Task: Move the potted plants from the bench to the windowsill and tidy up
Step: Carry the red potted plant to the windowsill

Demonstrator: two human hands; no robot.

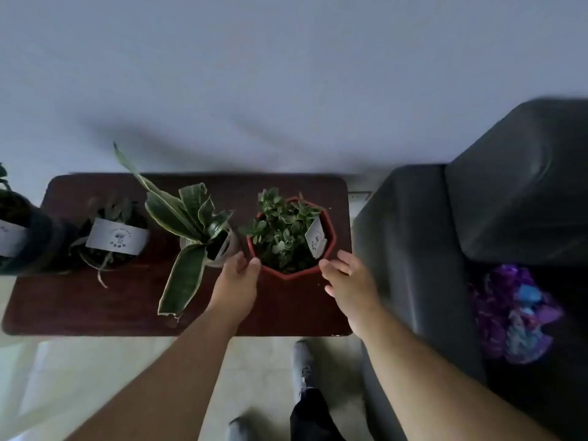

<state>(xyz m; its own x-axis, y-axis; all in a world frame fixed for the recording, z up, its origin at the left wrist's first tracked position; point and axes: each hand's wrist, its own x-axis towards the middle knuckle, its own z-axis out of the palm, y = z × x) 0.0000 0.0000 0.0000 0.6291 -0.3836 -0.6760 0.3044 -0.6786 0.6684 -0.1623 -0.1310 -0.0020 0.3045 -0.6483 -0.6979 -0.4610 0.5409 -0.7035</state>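
Nearest us, our left hand (237,283) and right hand (345,281) reach with fingers relaxed and apart, touching either side of the red pot (291,272) but not yet gripping it. It stands at the right end of the dark wooden table (95,313). Beyond, leftward, stand a snake plant (187,224), a labelled pot (116,241) and another dark pot (19,237).

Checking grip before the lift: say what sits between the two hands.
Head view: the red pot sits between left hand and right hand.
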